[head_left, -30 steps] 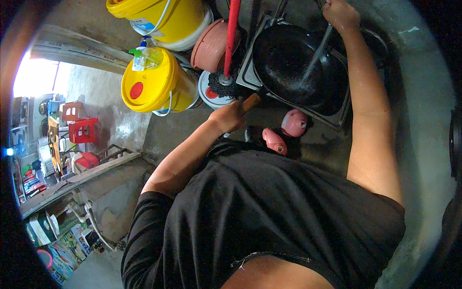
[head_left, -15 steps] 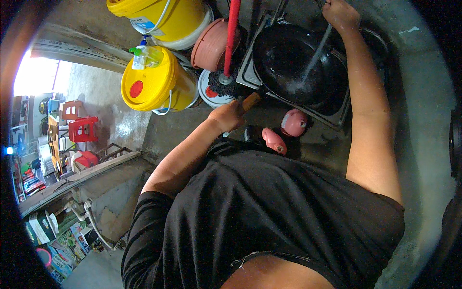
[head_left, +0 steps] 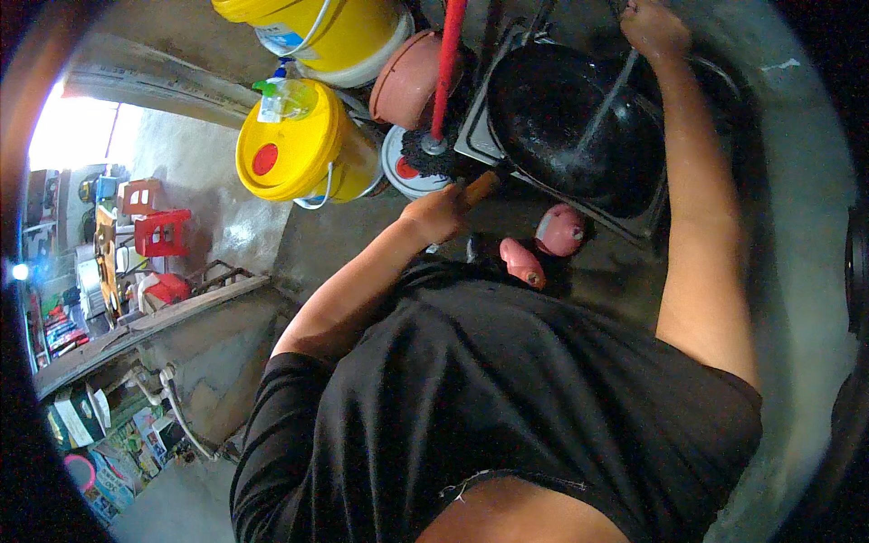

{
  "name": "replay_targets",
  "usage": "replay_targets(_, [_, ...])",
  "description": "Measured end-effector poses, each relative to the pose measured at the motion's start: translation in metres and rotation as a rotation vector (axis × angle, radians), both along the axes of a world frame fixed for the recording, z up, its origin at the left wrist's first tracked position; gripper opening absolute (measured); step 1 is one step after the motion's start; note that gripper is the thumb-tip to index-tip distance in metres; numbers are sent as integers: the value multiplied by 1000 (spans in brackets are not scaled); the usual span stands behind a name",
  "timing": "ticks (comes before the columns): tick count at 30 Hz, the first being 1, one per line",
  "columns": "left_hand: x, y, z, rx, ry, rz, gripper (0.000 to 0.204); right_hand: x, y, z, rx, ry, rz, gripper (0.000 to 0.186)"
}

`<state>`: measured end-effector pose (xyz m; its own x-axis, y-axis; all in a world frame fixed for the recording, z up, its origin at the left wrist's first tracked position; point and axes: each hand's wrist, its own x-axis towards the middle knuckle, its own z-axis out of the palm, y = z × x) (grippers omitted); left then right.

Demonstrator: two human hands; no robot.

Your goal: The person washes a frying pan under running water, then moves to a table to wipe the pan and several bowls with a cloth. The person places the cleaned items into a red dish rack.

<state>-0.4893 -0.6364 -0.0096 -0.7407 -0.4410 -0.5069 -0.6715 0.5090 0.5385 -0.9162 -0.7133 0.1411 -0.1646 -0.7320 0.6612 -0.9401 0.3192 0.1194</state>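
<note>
My left hand [head_left: 436, 215] is closed around the wooden handle [head_left: 482, 187] of a black wok [head_left: 561, 109]. The wok rests over a metal-rimmed sink [head_left: 625, 223], its wet inside facing up. At the far right, my right hand [head_left: 656, 32] is closed above the wok's far edge. What its fingers grip is too small to make out. A stream of water [head_left: 608, 104] runs from just below that hand into the wok and splashes on the bottom. My pink slippers, one [head_left: 522, 262] nearer and one [head_left: 560, 230] farther, show below the wok.
Left of the wok stand a red-handled mop [head_left: 445, 81], a pinkish basin [head_left: 412, 80], a white lidded bucket [head_left: 412, 172] and two yellow buckets [head_left: 353, 181]. A clear bottle with a green top [head_left: 288, 100] sits on the nearer yellow lid. A red stool [head_left: 163, 233] stands far left.
The whole view has shifted slightly, so things sit a little farther right. Both hands keep their holds. Water still runs into the wok, with a smaller white splash showing.
</note>
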Motion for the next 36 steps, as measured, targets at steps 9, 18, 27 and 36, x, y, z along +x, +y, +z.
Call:
replay_targets(9, [-3,-1,-83,-159,170,-107,37,-19,-16,3,598,0,-221,37])
replay_targets(18, [-11,2,-9,50,-159,211,42,-87,-43,-56,315,-112,-166,27])
replay_targets(27, [-13,2,-13,67,-203,123,39,-97,-47,-64,254,-24,-130,23])
replay_targets(36, [-14,1,10,142,-187,266,37,-30,-19,-10,409,-78,-219,29])
